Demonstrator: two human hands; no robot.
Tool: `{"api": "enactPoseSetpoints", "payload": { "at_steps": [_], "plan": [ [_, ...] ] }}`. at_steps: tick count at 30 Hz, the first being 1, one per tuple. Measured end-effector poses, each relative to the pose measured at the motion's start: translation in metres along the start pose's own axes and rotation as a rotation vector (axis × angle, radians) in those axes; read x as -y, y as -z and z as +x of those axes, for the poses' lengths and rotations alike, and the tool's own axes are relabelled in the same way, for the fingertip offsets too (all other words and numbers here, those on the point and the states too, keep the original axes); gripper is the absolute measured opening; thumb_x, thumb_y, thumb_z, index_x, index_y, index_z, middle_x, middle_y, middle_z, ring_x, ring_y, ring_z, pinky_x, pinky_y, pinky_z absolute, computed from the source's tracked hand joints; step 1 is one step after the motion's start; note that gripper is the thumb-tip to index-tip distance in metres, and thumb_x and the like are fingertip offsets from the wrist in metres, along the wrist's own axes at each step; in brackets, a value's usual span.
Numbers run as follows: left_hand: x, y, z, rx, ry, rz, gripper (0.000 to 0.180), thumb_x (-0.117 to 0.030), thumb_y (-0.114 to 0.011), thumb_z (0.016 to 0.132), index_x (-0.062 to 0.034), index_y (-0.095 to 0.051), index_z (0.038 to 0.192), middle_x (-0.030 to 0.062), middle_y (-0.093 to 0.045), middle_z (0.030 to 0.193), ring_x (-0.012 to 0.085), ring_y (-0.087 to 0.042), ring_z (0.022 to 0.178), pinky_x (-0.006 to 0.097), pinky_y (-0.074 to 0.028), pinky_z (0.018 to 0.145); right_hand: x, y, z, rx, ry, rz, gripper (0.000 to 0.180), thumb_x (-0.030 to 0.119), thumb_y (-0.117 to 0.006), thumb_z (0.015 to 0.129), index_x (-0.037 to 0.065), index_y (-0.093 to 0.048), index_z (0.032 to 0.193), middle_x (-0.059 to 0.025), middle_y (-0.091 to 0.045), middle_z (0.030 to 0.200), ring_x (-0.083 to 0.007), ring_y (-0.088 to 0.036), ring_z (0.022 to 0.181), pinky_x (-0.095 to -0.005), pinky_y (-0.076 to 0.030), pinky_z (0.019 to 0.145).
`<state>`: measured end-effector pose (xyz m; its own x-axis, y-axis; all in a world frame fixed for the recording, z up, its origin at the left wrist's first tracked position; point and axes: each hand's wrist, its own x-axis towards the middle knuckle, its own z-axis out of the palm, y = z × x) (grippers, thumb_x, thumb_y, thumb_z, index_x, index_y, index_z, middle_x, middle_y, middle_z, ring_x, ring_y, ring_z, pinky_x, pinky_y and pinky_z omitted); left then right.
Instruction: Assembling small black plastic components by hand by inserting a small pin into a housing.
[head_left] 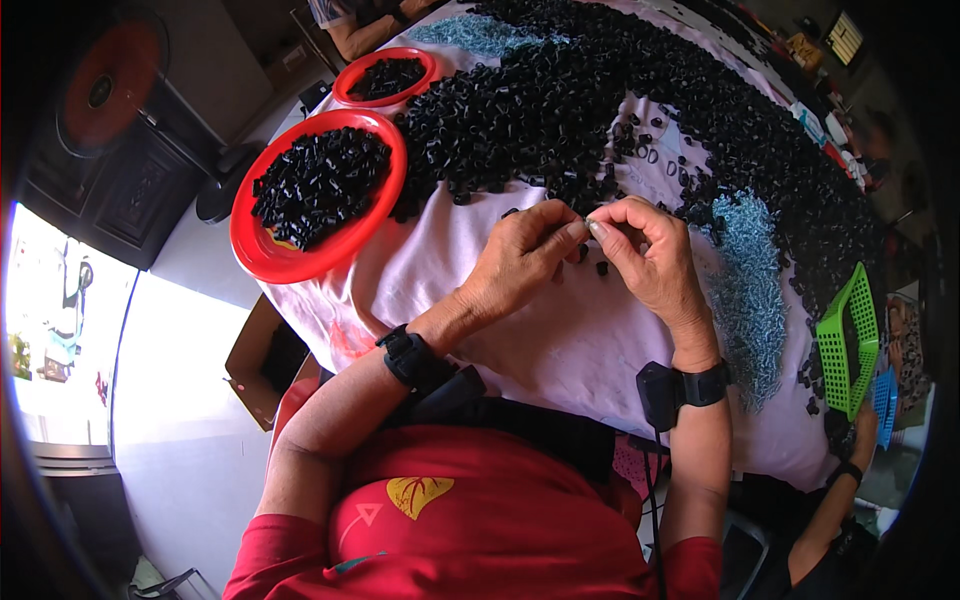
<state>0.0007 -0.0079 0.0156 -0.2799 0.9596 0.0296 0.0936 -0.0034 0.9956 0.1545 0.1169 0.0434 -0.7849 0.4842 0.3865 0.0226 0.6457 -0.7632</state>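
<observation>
My left hand and my right hand meet over the near part of the cloth-covered table. Thumb and forefinger of each are pinched, tip to tip, at one tiny spot. Whatever they hold there is too small and covered to make out. Just beyond the fingers spreads a big heap of small black plastic pieces, with a few strays close to my hands. Right of my right hand lies a long pile of small silvery-blue screw-like parts.
Two red plates, a near one and a farther one, hold black pieces at the left. A green basket stands at the right edge, beside another person's arm. Another person's arm rests at the far side. A fan stands left.
</observation>
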Motion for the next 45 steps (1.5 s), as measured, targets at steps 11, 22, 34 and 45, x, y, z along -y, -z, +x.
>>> {"api": "enactPoseSetpoints", "payload": {
  "at_steps": [11,22,34,45],
  "plan": [
    [-0.001,0.005,0.003,-0.098,0.025,0.038,0.037,-0.033,-0.048,0.108,-0.0028,-0.066,0.096,0.001,-0.062,0.077,0.0067,-0.057,0.063,0.023,-0.046,0.057,-0.003,0.019,0.002,-0.141,-0.026,-0.209,0.013,0.01,-0.066,0.08,0.0,-0.062,0.073,-0.0087,-0.064,0.066,-0.0203,-0.062,0.06,-0.0337,-0.049,0.059],
    [-0.005,0.008,0.003,0.054,0.002,0.036,0.041,-0.036,-0.046,0.109,-0.0023,-0.065,0.096,0.0011,-0.061,0.077,0.0063,-0.055,0.066,0.023,-0.046,0.059,-0.008,0.023,0.001,-0.054,-0.076,-0.182,0.019,0.021,-0.07,0.093,0.002,-0.072,0.089,-0.0053,-0.07,0.076,-0.0119,-0.062,0.065,-0.0286,-0.047,0.06],
    [-0.005,0.007,0.005,-0.026,-0.048,0.263,0.024,-0.022,-0.056,0.104,-0.0027,-0.069,0.109,0.0052,-0.066,0.084,0.0128,-0.063,0.073,0.028,-0.052,0.065,0.002,0.018,0.0,0.182,-0.32,0.029,0.014,0.01,-0.066,0.087,-0.002,-0.074,0.086,-0.0014,-0.067,0.066,-0.0058,-0.06,0.06,-0.0245,-0.047,0.057],
    [0.009,0.002,0.011,0.024,-0.356,0.664,0.026,-0.005,-0.069,0.084,-0.0024,-0.07,0.111,0.0147,-0.067,0.097,0.0303,-0.069,0.087,0.039,-0.056,0.076,-0.017,0.022,-0.002,0.139,-0.262,-0.048,0.016,0.011,-0.066,0.09,-0.004,-0.072,0.089,-0.0042,-0.069,0.071,-0.006,-0.058,0.064,-0.0245,-0.046,0.059]
  ]
}}
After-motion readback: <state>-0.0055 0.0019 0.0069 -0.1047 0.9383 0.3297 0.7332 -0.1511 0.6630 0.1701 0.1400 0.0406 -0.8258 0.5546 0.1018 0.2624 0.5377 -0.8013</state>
